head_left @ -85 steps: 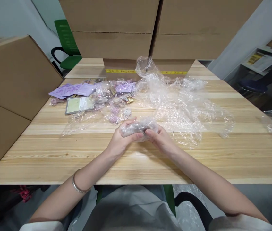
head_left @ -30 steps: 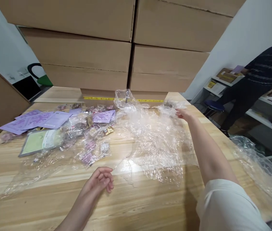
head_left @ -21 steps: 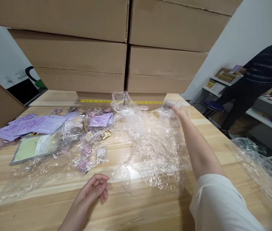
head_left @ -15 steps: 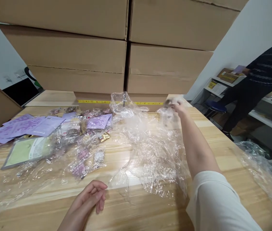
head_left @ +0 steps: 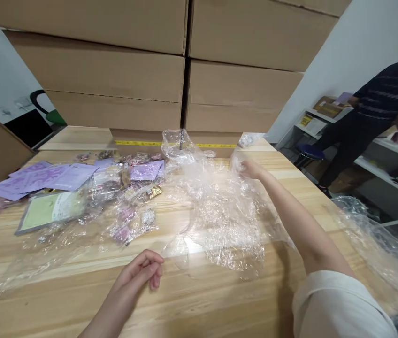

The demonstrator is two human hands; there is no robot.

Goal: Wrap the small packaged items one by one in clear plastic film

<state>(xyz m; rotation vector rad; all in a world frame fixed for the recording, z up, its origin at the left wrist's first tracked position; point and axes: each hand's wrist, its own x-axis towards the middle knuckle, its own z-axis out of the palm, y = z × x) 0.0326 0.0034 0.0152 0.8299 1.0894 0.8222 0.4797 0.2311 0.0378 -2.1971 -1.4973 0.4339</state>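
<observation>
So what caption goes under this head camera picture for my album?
Right hand reaching into clear wrap, left hand resting on table.

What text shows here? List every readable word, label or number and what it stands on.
None can be read.
Yellow tape strip on the brown cardboard boxes: markings blurred.
Pale green flat packet: print too small.
Purple paper sheets: pattern only, illegible.
Yellow label on the far shelf: blurred.

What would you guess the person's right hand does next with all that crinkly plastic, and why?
Probably draw the right hand back toward the body: it is stretched to the far edge of the clear plastic film, touching it, while the left hand rests loosely near.
</observation>
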